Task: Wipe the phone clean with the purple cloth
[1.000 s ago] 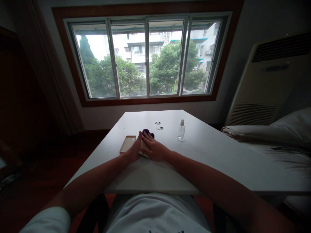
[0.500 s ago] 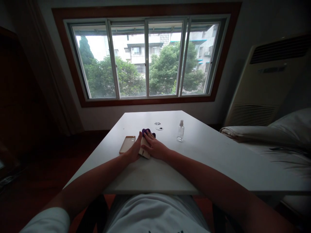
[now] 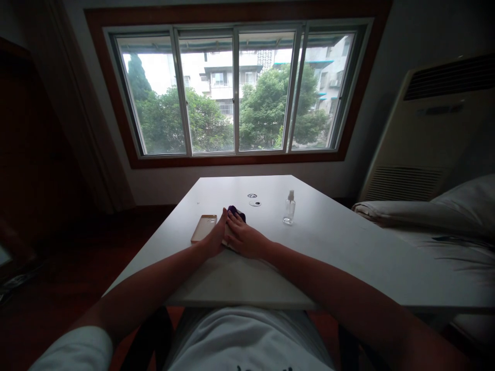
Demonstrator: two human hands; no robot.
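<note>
Between my hands a phone (image 3: pixel 228 236), mostly covered, lies on the white table. My left hand (image 3: pixel 215 239) is closed along its left edge, with the thumb side up. A bunched purple cloth (image 3: pixel 233 208) rests over the far end of the phone. My right hand (image 3: pixel 247 239) lies over the cloth and phone, fingers pressed down on the cloth. Just left of my left hand sits a pale phone case (image 3: pixel 203 229), its camera cutout at the far end.
A clear spray bottle (image 3: pixel 289 210) stands upright to the right of my hands. Two small round pieces (image 3: pixel 254 204) lie further back on the table (image 3: pixel 340 257). Beyond it is a window (image 3: pixel 234 93). At the right are folded bedding (image 3: pixel 406 211) and an air conditioner (image 3: pixel 429 129).
My right hand has slid slightly nearer and left over the phone, covering more of it. My left hand keeps its grip at the edge. The view has shifted a little.
</note>
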